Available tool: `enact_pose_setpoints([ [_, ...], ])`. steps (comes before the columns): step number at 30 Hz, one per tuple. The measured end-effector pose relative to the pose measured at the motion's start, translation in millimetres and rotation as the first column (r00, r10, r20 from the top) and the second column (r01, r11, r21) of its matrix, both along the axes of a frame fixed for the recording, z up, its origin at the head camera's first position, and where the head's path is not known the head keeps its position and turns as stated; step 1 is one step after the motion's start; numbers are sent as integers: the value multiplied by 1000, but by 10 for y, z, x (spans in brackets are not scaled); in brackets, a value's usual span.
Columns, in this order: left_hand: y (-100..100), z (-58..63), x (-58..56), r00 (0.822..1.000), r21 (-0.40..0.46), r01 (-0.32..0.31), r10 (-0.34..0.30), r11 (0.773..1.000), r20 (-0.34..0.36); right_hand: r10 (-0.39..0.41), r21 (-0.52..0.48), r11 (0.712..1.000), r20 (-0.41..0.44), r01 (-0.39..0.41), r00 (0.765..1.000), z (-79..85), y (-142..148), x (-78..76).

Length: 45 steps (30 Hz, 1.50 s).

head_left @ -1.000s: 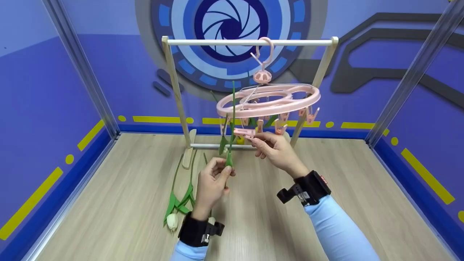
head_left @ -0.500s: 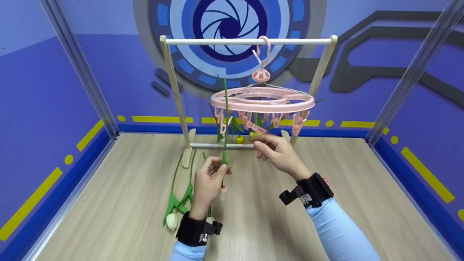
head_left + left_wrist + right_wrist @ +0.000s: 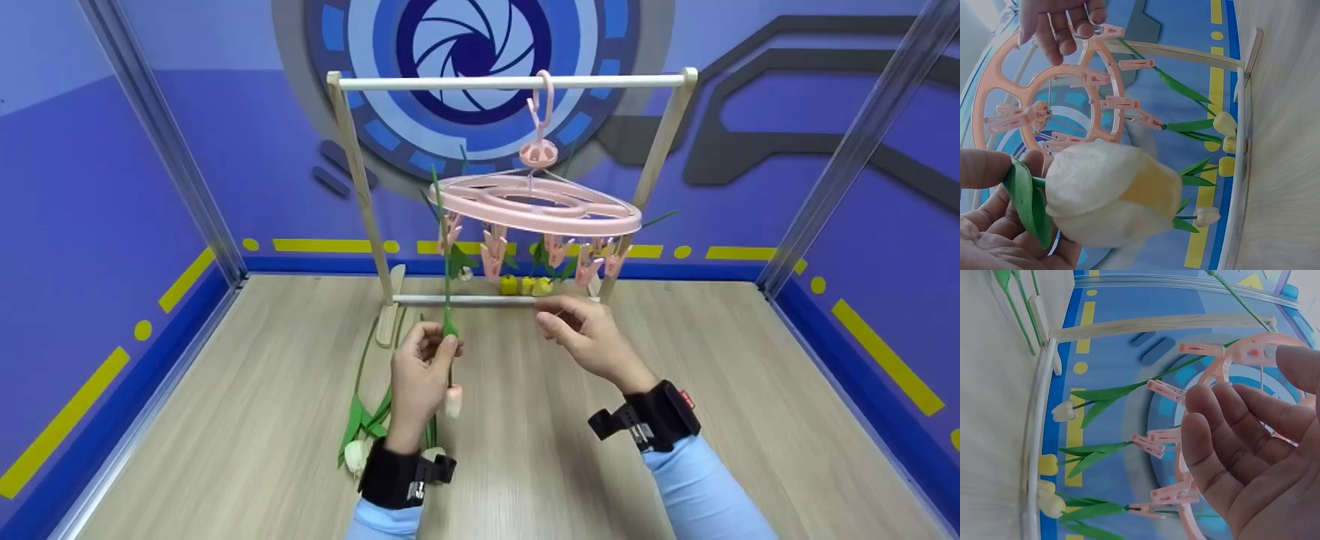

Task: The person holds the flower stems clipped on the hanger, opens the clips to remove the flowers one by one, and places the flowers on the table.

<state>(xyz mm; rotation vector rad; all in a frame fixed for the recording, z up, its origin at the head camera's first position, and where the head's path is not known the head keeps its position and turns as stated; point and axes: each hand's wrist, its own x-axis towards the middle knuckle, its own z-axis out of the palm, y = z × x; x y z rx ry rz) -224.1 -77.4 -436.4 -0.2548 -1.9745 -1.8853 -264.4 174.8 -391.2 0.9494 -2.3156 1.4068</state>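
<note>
My left hand (image 3: 421, 379) pinches an artificial tulip (image 3: 1112, 194) by its stem near the leaves. Its green stem points up in front of the hanger's left side, and its white, faintly pink bloom hangs below the fingers. To the right, my right hand (image 3: 592, 341) is below the hanger's pegs, fingers loosely bent and holding nothing. The pink round peg hanger (image 3: 570, 223) hangs by its hook from a rack's top bar. Several pink pegs (image 3: 493, 259) dangle from it. Some of them grip yellow and white tulips upside down, such as a white tulip (image 3: 1063, 411).
A wooden rack (image 3: 348, 142) with white bars stands at the back of the wood-grain table (image 3: 285, 360). More white tulips (image 3: 355, 454) lie on the table left of and partly behind my left forearm. Blue printed panels (image 3: 225, 150) enclose the back and sides.
My right hand has let go of a pink peg and drawn slightly down and right. The hanger has turned. My left hand has shifted a little left with the tulip.
</note>
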Motion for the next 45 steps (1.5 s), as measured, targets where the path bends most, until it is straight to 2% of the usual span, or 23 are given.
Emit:
enact_pose_setpoints([
  [5, -9, -11, -2, 998, -4, -50, 51, 999, 38, -52, 27, 998, -50, 54, 997, -121, 36, 36],
  [12, -18, -28, -23, 988, -33, -120, 123, 992, 97, -114, 46, 992, -10, 115, 993, -285, 88, 102],
  [18, -29, -46, -32, 974, -93, -140, 154, 986, 166, -140, 41, 989, 13, 140, 990, -422, 124, 170],
  [30, -9, -167, -84, 947, -249, -122, 187, 961, 259, -168, -15, 985, 115, 171, 979, -655, 153, 313],
  [39, -17, -268, -108, 949, -332, -86, 179, 939, 261, -188, -10, 982, 132, 191, 973, -804, 164, 364],
  [45, 7, -328, -76, 946, -385, -39, 159, 922, 284, -199, -3, 979, 142, 202, 970, -879, 166, 383],
])
